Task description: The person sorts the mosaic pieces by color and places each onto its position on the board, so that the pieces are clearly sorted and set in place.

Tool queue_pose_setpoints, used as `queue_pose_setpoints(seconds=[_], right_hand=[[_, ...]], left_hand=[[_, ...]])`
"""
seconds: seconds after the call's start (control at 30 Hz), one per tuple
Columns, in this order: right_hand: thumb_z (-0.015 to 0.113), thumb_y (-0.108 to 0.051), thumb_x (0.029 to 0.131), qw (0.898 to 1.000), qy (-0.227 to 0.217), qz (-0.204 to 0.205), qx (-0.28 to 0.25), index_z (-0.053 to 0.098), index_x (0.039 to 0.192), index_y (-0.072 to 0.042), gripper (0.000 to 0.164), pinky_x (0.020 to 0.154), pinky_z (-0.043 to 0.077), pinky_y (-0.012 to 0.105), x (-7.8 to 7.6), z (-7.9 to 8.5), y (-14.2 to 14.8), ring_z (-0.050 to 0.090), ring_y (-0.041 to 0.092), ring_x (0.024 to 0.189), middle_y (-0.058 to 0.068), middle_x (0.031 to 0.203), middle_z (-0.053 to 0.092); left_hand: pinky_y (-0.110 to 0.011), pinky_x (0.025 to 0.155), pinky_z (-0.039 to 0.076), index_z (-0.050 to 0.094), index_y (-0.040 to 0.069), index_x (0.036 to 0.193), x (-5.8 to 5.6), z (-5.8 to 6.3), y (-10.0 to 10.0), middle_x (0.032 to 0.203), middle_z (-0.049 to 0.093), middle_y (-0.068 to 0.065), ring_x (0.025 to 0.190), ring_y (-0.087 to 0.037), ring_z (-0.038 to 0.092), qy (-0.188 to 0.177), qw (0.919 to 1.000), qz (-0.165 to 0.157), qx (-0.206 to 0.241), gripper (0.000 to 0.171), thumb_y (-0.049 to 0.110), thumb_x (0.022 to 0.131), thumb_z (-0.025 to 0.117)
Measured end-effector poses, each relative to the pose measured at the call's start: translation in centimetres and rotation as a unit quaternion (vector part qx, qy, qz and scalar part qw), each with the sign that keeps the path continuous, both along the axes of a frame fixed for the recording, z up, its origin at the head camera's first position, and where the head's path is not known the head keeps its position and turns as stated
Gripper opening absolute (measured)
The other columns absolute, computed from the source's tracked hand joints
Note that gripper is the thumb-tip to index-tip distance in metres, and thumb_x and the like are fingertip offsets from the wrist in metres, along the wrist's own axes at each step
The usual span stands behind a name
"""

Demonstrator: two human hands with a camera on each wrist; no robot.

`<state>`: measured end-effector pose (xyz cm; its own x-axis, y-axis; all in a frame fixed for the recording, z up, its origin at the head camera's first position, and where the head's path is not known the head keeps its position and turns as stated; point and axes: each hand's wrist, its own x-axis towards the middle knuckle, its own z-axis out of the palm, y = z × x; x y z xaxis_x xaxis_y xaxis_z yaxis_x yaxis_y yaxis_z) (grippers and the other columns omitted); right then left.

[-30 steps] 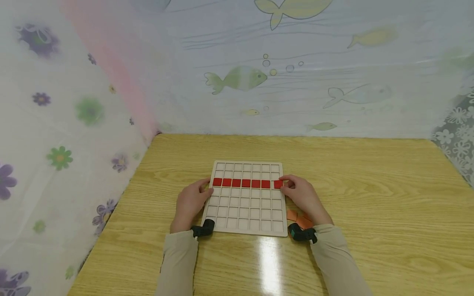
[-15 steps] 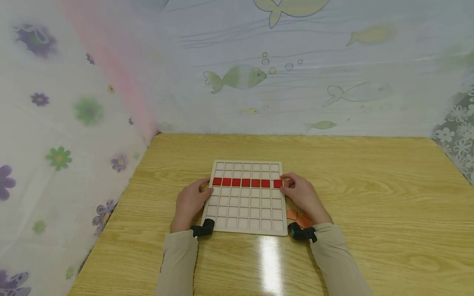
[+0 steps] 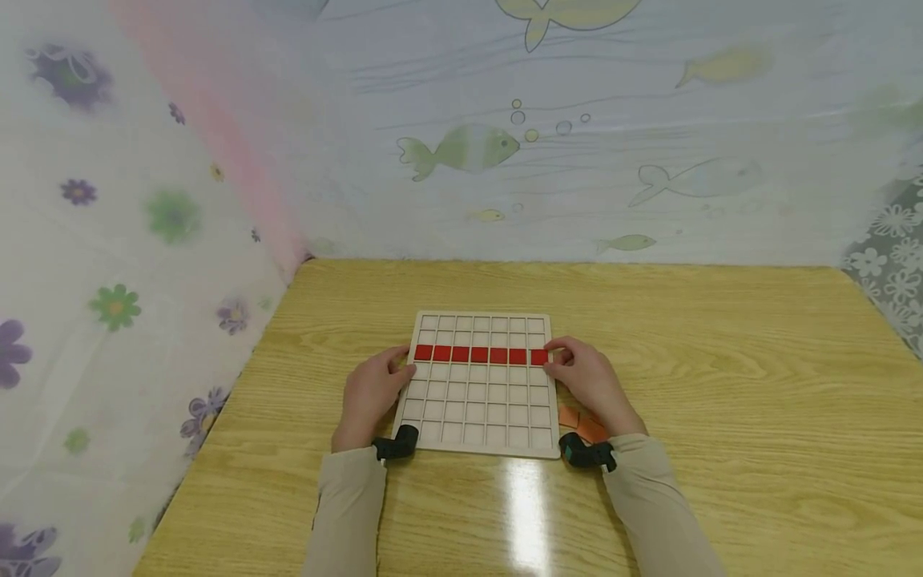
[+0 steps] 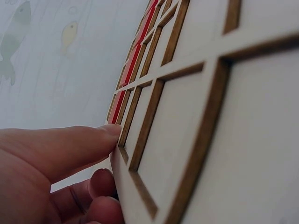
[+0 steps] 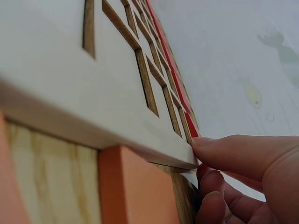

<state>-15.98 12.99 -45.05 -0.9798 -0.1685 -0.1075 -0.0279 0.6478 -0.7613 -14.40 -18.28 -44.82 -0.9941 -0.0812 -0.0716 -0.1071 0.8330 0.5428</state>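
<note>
Wood-grain table (image 3: pixel 757 361), pale gridded board (image 3: pixel 477 393), seven red tiles (image 3: pixel 479 354) aligned, left grip (image 3: pixel 371 397) pinching board edge, right grip (image 3: pixel 593 386) apparently likewise.

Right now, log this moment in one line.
left hand: grips grid board, left edge | right hand: grips right edge at end red tile | orange tiles: on table

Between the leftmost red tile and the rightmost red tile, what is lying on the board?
Five more red tiles lie there, in one row across the board; the head view shows this.
</note>
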Motion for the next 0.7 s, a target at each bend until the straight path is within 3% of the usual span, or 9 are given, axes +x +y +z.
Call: queue_pose_setpoints(seconds=[0.7], right_hand=[[0.061,-0.019,0.085,1.0,0.014,0.01,0.006,0.059,0.112,-0.012,0.028,0.062,0.036,0.031,0.05,0.01,-0.16,0.046,0.018,0.07,0.001,0.077,0.052]], left_hand=[[-0.028,0.048,0.031,0.055,0.02,0.124,0.08,0.13,0.04,0.067,0.052,0.004,0.051,-0.014,0.042,0.001,1.0,-0.003,0.007,0.041,0.031,0.085,0.06]])
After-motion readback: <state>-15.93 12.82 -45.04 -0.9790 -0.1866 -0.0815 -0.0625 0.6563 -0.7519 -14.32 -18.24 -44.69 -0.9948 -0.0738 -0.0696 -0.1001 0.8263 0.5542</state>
